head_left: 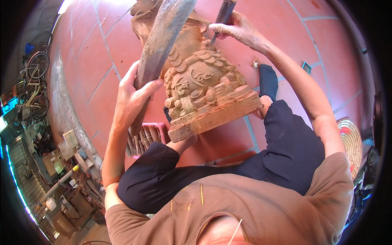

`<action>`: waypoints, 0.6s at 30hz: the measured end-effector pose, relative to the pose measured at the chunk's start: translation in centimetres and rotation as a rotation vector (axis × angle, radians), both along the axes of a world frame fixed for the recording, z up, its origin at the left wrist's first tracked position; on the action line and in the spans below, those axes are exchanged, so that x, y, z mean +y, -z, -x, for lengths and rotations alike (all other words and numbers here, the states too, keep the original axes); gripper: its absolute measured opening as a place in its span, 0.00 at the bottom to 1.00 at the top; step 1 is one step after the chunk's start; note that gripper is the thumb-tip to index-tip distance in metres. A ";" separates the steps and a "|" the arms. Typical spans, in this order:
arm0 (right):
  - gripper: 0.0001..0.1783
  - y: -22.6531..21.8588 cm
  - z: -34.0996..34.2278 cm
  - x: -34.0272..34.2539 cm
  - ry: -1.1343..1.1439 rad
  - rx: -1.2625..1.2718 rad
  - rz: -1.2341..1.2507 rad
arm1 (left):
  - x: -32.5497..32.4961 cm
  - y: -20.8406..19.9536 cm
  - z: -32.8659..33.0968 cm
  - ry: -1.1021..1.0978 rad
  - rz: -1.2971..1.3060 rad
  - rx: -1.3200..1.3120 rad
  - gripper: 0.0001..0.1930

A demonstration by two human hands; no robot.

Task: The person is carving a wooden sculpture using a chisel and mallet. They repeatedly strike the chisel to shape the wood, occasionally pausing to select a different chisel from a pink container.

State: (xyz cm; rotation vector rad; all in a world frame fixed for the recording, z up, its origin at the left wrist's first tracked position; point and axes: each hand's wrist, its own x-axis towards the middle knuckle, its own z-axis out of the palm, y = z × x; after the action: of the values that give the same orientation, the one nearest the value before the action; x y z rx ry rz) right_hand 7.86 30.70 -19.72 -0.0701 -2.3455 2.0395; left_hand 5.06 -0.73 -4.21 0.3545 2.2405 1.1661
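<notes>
Between my legs lies a carved brown wooden sculpture (200, 83), with coin-like discs, rounded figures and a flat base turned toward me. My left hand (136, 90) is wrapped round a long, thick wooden mallet (165, 43), which slants over the sculpture's left side and hides part of it. My right hand (243, 33) grips a chisel (223, 13) by its dark handle. The chisel's blade points down at the carving's upper right edge; whether the tip touches the wood I cannot tell.
A pink basket (162, 130) holding several tool handles stands by my left knee. Red floor tiles (281, 24) surround the work. A round woven item (350, 143) lies at the right. Boxes and clutter (67, 151) line the left side, with a bicycle (37, 65) farther off.
</notes>
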 end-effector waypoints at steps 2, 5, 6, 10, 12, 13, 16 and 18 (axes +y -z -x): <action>0.21 0.2 0.4 -0.5 -0.026 0.059 0.064 | -0.3 -0.7 -0.3 -0.017 0.040 0.062 0.27; 0.21 -0.7 0.3 -1.8 0.023 0.070 0.152 | -1.3 -2.2 -0.6 -0.045 0.123 0.104 0.28; 0.25 -0.7 0.3 -1.8 0.016 0.044 0.156 | -1.5 -2.6 -0.7 -0.052 0.152 0.107 0.28; 0.33 0.0 0.1 -1.9 0.022 0.020 0.138 | -1.7 -3.6 -1.8 -0.070 0.158 0.111 0.29; 0.29 0.2 0.2 -2.1 0.033 0.027 0.097 | -1.7 -3.6 -2.3 -0.073 0.113 0.102 0.29; 0.26 0.3 0.3 -2.2 0.037 0.017 0.065 | -1.6 -3.4 -2.5 -0.073 0.090 0.098 0.28; 0.25 0.8 0.2 -2.2 0.063 -0.007 -0.021 | -0.8 -2.0 -2.2 -0.021 0.041 0.127 0.28; 0.26 0.6 0.1 -2.4 0.080 -0.015 -0.053 | -0.2 -1.5 -2.1 -0.021 0.035 0.082 0.29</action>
State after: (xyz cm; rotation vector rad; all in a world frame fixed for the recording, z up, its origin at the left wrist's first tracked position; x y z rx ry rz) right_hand 7.72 28.27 -20.32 -0.1761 -2.3634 1.9469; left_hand 7.20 -0.95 -2.75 0.3710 2.3378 1.1403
